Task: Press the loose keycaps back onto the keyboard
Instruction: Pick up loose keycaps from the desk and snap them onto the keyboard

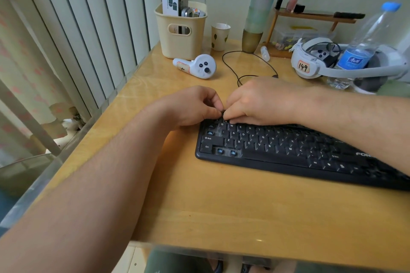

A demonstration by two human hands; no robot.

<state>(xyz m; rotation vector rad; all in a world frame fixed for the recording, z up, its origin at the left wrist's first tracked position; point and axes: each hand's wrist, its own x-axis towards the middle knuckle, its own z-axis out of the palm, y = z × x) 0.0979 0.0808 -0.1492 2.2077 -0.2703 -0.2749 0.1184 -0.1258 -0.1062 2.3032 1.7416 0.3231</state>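
Both hands pinch a keycap (pixel 223 112) — keyboard (pixel 288 148) top-left corner; left hand (pixel 195 104) | right hand (pixel 257 102)

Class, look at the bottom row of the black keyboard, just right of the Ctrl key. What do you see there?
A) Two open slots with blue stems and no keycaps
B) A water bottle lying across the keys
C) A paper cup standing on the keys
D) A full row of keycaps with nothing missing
A: right of the Ctrl key on the keyboard, two bare slots show blue stems with no caps on them.
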